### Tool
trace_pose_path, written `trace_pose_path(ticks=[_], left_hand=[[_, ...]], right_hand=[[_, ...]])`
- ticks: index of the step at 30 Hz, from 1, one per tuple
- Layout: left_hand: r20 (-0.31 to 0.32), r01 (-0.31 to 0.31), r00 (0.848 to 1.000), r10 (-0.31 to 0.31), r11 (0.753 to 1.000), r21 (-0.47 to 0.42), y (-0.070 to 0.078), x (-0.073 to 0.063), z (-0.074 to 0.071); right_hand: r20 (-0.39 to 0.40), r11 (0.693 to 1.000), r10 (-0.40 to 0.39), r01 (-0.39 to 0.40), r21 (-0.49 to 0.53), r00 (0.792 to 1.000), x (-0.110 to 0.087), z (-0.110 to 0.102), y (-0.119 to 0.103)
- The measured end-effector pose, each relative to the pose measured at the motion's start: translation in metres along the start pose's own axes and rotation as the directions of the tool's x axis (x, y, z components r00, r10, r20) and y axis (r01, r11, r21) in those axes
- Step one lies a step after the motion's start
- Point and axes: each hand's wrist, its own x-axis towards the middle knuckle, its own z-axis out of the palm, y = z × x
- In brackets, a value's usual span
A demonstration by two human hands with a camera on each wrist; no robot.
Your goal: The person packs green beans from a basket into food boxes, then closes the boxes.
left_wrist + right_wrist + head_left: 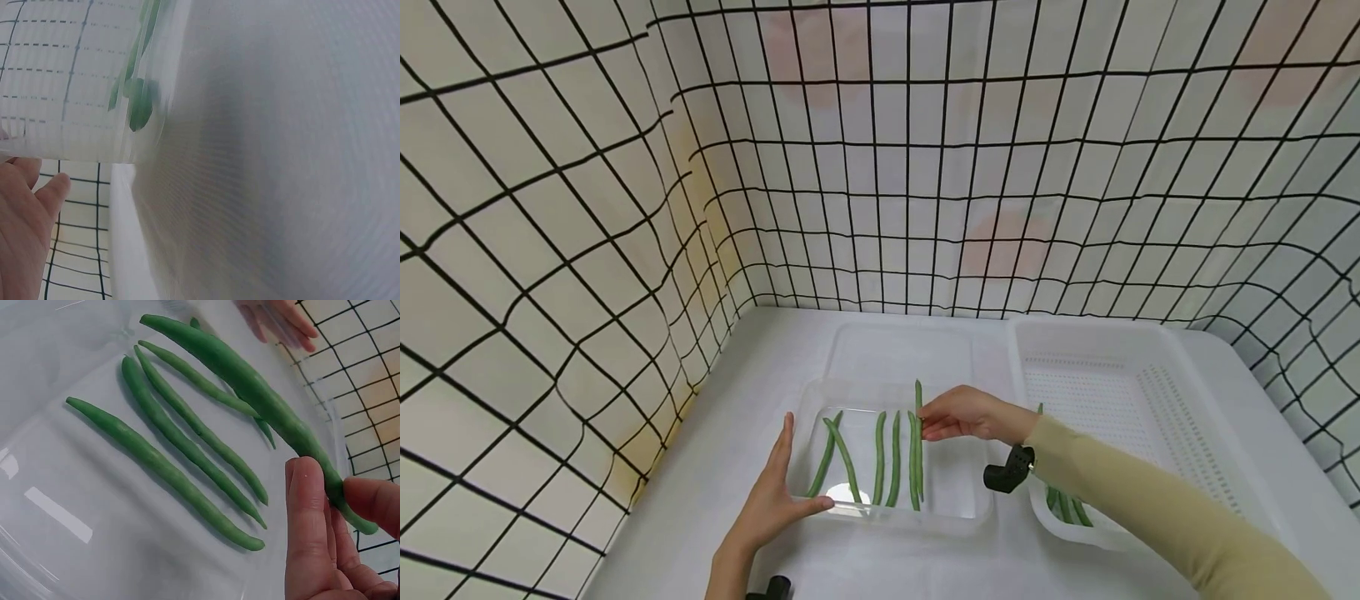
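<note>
From where I stand, with twelve o'clock at the far side of the white counter (752, 367), the person's right hand (964, 415) has its grip clamped on a long, slender green bean pod (255, 389), thumb and fingers pinching it towards its far end. That pod hangs above the clear rectangular plastic box (955, 482), a little to the one o'clock side of the middle, its free end pointing to six. Five loose green pods (896, 458) lie in the box below: two crossed over each other towards nine o'clock (they meet near their far tips), the other three roughly parallel nearer the middle. The left hand (772, 504) is at the box's eight o'clock corner, its grip spread apart, thumb along the near rim and straight fingers beside the side wall. At three o'clock of the box stands a white perforated plastic basket (1090, 383), with more green pods (1065, 507) at its near left, partly hidden by the khaki right sleeve (1135, 500). A clear, flat, round-cornered plastic panel (902, 352) lies at twelve, just beyond the box.
</note>
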Motion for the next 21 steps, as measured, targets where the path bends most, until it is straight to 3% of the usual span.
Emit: trace_pose_path(ticks=[10,21], left_hand=[[0.001,0.006,1.000,-0.006,1.000,0.006,0.002,0.001,0.000],[0.005,0.015,1.000,-0.015,1.000,-0.002,0.002,0.000,0.000]], right_hand=[[-0.029,0.997,0.055,-0.056,-0.045,0.998,-0.004,0.000,0.003],[-0.006,0.997,-0.010,0.009,-0.078,1.000,-0.019,-0.014,-0.003]])
